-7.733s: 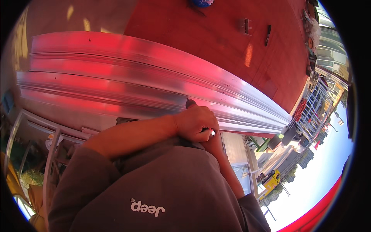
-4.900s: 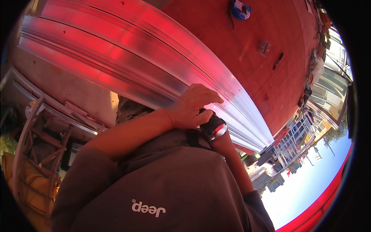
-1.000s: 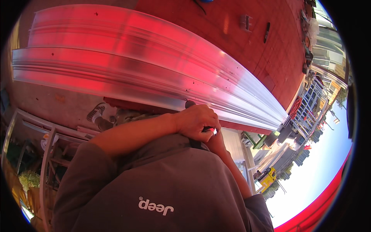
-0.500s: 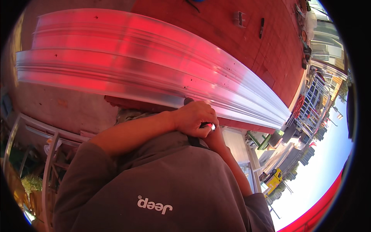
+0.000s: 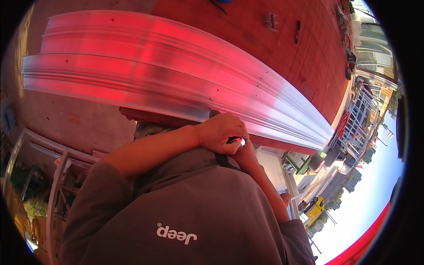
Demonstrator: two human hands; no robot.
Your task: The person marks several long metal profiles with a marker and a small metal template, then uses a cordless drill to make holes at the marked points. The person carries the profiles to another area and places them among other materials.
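Note:
In front of my body my left hand (image 5: pixel 223 134) is closed, its fingers curled over a small dark thing with a shiny, pale and red end (image 5: pixel 240 141). I cannot make out what it is. My right hand is mostly hidden beneath the left; only its wrist (image 5: pixel 247 155) and forearm show. A dark rounded end (image 5: pixel 214 113) sticks out beyond my left knuckles, close to the near edge of the metal profiles. These long silvery aluminium profiles (image 5: pixel 145 66) lie side by side, ribbed lengthwise, with small dark holes and cross marks, and reflect red light.
The profiles rest on a red-covered surface (image 5: pixel 247 39), where a dark slim tool (image 5: pixel 298 32) and a short metal piece (image 5: pixel 271 21) lie. A metal frame (image 5: pixel 56 190) stands at left. Ladder-like frames (image 5: pixel 360 115) and a yellow vehicle (image 5: pixel 314 210) are at right.
My hands stay together in nearly the same place, the left still closed. The view has shifted slightly against the profiles. A small orange-brown shape now shows beside my right forearm.

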